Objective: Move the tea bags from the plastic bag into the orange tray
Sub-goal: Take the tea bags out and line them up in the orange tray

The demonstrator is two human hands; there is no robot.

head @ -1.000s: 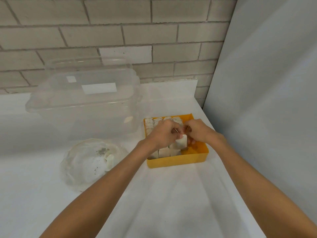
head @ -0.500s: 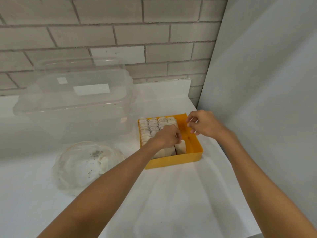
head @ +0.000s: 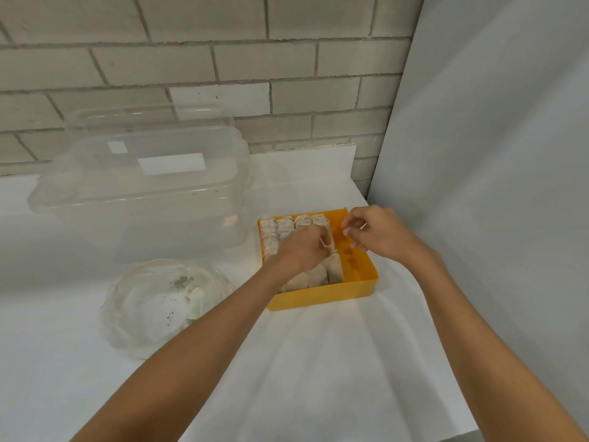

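Head view: left grip (head: 304,250) curled on tea bags (head: 315,277) in orange tray (head: 322,298); right grip (head: 379,234) loose, holding nothing.

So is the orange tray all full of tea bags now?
Not full yet: tea bags pack the left and middle of the orange tray, but its right side shows bare orange floor.

Inside the square orange plastic tray (head: 322,299) a strip along its right wall is bare, beside the packed white tea bags (head: 280,228); a large clear plastic box (head: 143,202) blocks the left, a white panel (head: 478,154) the right.
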